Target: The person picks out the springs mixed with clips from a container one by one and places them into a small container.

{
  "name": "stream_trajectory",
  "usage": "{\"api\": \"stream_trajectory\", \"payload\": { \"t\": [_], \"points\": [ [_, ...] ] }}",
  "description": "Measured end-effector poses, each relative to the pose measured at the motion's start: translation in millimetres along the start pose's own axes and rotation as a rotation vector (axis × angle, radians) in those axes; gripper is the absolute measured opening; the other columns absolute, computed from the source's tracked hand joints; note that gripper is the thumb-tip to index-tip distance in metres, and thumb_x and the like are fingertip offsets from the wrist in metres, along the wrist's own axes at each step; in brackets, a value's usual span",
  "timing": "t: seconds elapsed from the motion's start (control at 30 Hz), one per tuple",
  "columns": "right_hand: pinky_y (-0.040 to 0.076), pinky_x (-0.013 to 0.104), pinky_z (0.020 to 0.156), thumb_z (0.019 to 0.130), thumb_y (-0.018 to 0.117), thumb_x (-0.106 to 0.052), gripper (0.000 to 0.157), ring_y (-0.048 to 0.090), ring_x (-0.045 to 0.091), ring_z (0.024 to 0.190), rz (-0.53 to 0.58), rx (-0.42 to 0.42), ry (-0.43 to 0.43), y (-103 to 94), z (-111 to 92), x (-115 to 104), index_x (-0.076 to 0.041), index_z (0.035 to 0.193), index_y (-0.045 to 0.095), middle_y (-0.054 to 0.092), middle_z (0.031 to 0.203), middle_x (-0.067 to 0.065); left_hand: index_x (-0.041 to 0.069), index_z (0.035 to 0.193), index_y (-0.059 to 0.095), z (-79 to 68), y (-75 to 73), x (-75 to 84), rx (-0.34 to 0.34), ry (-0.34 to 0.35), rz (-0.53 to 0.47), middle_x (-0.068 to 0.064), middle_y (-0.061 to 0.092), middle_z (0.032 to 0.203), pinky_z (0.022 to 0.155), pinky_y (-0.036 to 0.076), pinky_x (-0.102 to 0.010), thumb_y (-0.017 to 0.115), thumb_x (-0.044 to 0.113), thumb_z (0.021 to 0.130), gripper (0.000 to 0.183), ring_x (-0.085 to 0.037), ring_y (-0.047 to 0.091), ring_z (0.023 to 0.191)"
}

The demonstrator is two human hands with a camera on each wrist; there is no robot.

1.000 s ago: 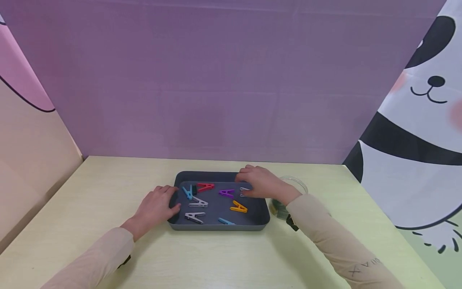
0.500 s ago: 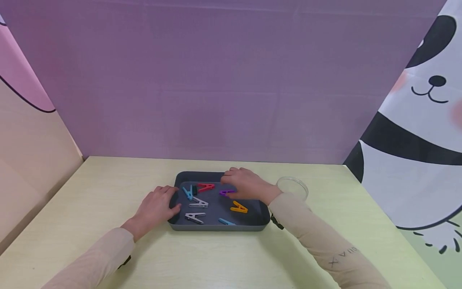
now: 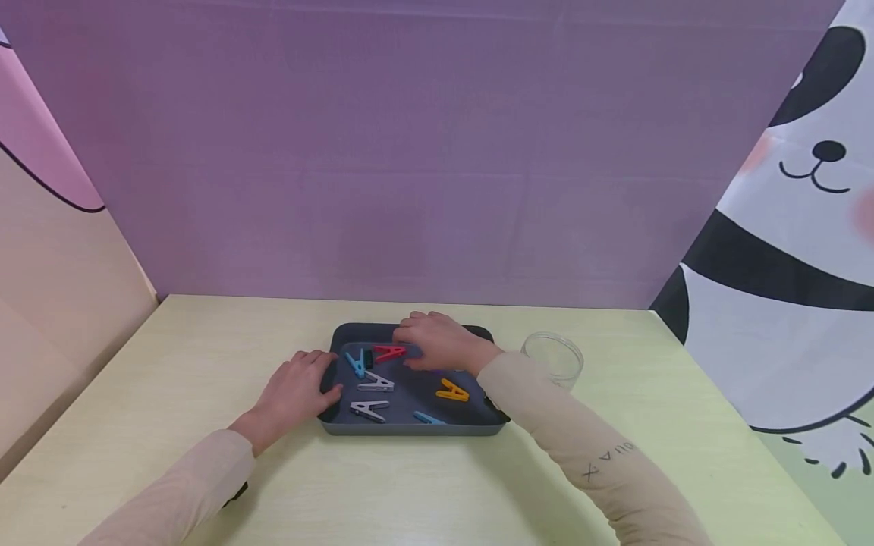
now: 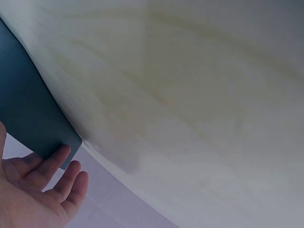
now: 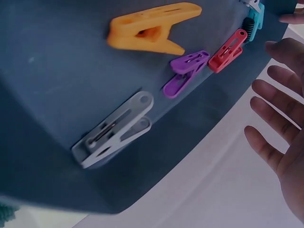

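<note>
A shallow dark grey tray holds several clothespins. My left hand rests at its left rim; in the left wrist view, relaxed fingers touch the tray's outer wall. Over the back of the tray hovers my right hand, just right of a red clothespin, with nothing in its loosely spread fingers. Blue, white, grey and orange clothespins lie around, plus a light blue one by the front wall. The right wrist view shows purple and grey-white clothespins, largely hidden by my right hand in the head view.
A clear round container stands right of the tray, partly behind my right sleeve. Beside the blue and red clothespins sits a small black piece. The pale wooden table ends at a purple backdrop.
My right hand has moved left across the tray, from the grey-white clothespin past the purple one towards the red one. The left hand has stayed at the rim.
</note>
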State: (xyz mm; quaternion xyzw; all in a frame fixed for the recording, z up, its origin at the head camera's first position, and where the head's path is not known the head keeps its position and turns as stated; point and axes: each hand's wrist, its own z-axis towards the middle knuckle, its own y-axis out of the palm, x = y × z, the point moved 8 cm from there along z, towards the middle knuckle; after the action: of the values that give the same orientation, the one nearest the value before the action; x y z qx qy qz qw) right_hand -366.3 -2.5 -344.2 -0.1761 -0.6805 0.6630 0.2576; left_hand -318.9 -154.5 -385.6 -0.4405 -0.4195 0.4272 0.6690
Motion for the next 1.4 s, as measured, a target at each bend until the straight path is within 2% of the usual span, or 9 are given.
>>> {"api": "stream_trajectory", "payload": {
  "t": [0.37, 0.6, 1.07, 1.4],
  "points": [
    [0.048, 0.032, 0.088, 0.078, 0.07, -0.032, 0.038, 0.053, 0.014, 0.097, -0.008, -0.02, 0.018, 8.1, 24, -7, -0.017, 0.111, 0.061, 0.062, 0.104, -0.003, 0.003, 0.119, 0.055, 0.4, 0.1, 0.4, -0.01, -0.008, 0.005, -0.013, 0.059, 0.117, 0.088, 0.047, -0.045, 0.064, 0.035, 0.08, 0.05, -0.031, 0.053, 0.107],
    [0.049, 0.031, 0.083, 0.08, 0.066, -0.036, 0.036, 0.054, 0.013, 0.096, -0.067, -0.018, -0.003, 18.0, 37, -11, -0.019, 0.111, 0.061, 0.062, 0.102, -0.004, 0.003, 0.118, 0.056, 0.5, -1.1, 0.9, -0.008, -0.007, 0.005, -0.013, 0.06, 0.117, 0.087, 0.047, -0.045, 0.064, 0.034, 0.08, 0.05, -0.03, 0.054, 0.106],
    [0.047, 0.029, 0.077, 0.083, 0.063, -0.036, 0.031, 0.05, 0.012, 0.09, -0.118, -0.049, 0.023, 33.7, 51, -18, -0.02, 0.109, 0.06, 0.059, 0.097, -0.005, 0.003, 0.117, 0.056, 0.1, -0.6, 1.0, 0.005, 0.016, 0.014, -0.013, 0.06, 0.115, 0.085, 0.048, -0.044, 0.064, 0.035, 0.08, 0.049, -0.03, 0.054, 0.104],
    [0.047, 0.03, 0.084, 0.083, 0.063, -0.04, 0.036, 0.051, 0.012, 0.098, -0.138, -0.063, 0.044, 41.6, 55, -17, -0.022, 0.113, 0.059, 0.059, 0.105, -0.005, 0.003, 0.117, 0.056, -0.6, -2.6, 2.2, 0.005, 0.013, 0.005, -0.013, 0.06, 0.116, 0.087, 0.048, -0.044, 0.064, 0.034, 0.08, 0.048, -0.03, 0.054, 0.105]
  ]
}}
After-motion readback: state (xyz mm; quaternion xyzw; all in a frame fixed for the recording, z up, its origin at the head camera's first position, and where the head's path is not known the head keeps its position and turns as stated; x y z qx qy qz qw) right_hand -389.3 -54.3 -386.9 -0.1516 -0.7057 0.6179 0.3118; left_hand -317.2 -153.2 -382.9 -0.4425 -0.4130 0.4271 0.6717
